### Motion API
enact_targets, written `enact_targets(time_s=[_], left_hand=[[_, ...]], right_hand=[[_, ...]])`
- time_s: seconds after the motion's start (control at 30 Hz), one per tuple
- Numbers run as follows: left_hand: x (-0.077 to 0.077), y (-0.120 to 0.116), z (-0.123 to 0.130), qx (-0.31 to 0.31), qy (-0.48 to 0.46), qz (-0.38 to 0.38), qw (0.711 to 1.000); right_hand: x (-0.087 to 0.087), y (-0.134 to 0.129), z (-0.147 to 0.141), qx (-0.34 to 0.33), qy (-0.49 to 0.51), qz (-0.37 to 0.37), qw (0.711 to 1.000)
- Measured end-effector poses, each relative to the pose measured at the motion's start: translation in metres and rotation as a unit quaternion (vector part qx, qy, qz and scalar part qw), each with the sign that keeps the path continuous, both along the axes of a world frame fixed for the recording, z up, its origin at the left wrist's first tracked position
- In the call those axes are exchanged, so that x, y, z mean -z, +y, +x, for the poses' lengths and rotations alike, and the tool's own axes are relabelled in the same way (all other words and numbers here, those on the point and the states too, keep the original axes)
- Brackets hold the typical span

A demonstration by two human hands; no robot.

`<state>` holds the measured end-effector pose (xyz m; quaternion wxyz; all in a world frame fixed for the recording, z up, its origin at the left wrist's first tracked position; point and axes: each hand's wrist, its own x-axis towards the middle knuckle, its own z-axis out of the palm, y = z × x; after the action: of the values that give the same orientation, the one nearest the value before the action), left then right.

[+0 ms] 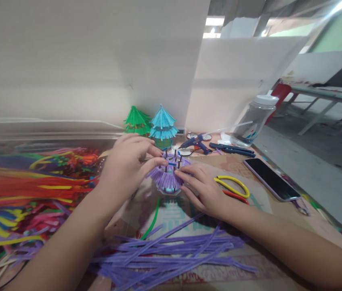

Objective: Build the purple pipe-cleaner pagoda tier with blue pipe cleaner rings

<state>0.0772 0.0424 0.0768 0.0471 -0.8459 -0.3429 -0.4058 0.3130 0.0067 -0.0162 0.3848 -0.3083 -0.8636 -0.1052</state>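
The left hand (125, 161) has a narrow grip at the dark upper posts of the purple model (166, 180), though I cannot tell what it pinches; the right hand (202, 188) holds the right side, seemingly for steadiness; the model stands upright mid-surface (231, 163), its fringe flaring outward beneath the exposed posts; purple strips (158, 250) lie nearer, probably within easy reach.

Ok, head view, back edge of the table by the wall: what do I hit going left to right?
Green tiered model → light-blue tiered model → glue gun → clear bottle.
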Motion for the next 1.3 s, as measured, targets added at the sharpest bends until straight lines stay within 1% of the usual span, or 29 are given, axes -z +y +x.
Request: enact_targets(time_s=[0.1, 0.2, 0.43, 0.53, 0.7, 1.0, 1.3], left_hand=[[0.003, 0.001, 0.005, 0.055, 0.063, -0.019, 0.996], [0.007, 0.002, 0.008, 0.080, 0.099, -0.026, 0.992], [0.006, -0.001, 0.009, 0.089, 0.109, -0.035, 0.989], [0.006, -0.002, 0.009, 0.082, 0.115, -0.034, 0.989], [0.007, -0.001, 0.010, 0.072, 0.110, -0.034, 0.991], [0.010, -0.002, 0.015, 0.085, 0.105, -0.046, 0.990], [0.009, 0.000, 0.014, 0.079, 0.105, -0.045, 0.990]], right_hand=[[0.001, 0.000, 0.000, 0.001, 0.002, -0.004, 1.000], [0.001, 0.000, 0.001, -0.001, 0.008, -0.008, 1.000], [0.002, 0.000, 0.002, -0.004, 0.005, -0.007, 1.000], [0.001, 0.000, 0.002, -0.002, 0.004, -0.006, 1.000], [0.000, 0.000, 0.001, 0.001, -0.008, -0.007, 1.000], [-0.002, -0.001, 0.000, 0.011, -0.008, 0.000, 1.000], [-0.002, -0.001, -0.001, 0.009, -0.012, -0.003, 1.000]])
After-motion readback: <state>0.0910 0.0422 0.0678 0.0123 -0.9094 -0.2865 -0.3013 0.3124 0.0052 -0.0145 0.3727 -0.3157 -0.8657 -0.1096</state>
